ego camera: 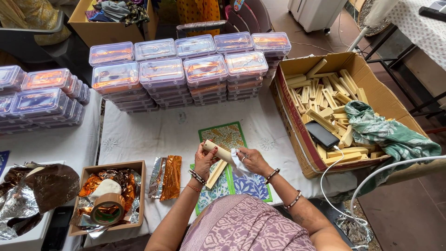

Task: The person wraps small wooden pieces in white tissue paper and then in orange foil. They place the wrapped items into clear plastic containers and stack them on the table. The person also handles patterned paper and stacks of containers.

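My left hand (204, 160) grips a pale wooden stick (217, 151) near its upper end. My right hand (251, 159) holds a small white cloth (238, 162) against the stick's lower end. Both hands are above a green patterned mat (224, 135) and a blue patterned mat (251, 185) on the white tablecloth. A second wooden stick (216, 174) lies on the mats just under my left hand.
A large cardboard box (297, 109) at right holds several wooden sticks, a dark phone (321, 134) with a white cable, and a green cloth (388, 135). Stacked clear lidded containers (186, 74) fill the back. At left, folded foil wrappers (165, 176) and a small box (139, 195) with a tape roll (107, 209).
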